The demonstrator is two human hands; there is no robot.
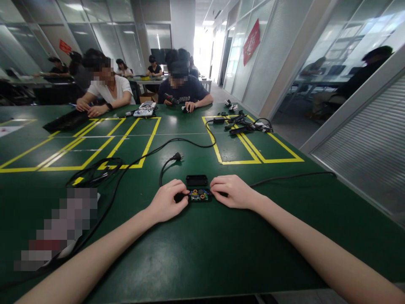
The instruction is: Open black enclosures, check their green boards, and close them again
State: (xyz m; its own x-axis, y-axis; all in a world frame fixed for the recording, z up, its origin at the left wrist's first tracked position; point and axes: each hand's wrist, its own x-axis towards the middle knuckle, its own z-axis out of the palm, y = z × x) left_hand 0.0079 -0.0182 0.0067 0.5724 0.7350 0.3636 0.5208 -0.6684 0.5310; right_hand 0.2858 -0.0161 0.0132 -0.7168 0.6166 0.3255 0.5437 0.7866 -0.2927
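An opened black power adapter [200, 195] lies on the green table, its circuit board with copper coils facing up. My left hand [171, 199] pinches the adapter's left end between thumb and fingers. From the other side, my right hand [232, 191] is closed at the right end, where a cable seems to enter. Exactly what sits between the fingertips is too small to see. Just behind the adapter rests its loose black cover [196, 180], hollow side up. A black mains plug [177, 157] on a short cord lies beyond my left hand.
A black cable [294, 176] runs off to the right. Coiled cable [95, 171] and a blurred flat item [60, 232] lie at left. Yellow tape outlines [240, 162] mark the table [202, 253]; a heap of adapters and cables [240, 124] sits far right. Co-workers sit opposite.
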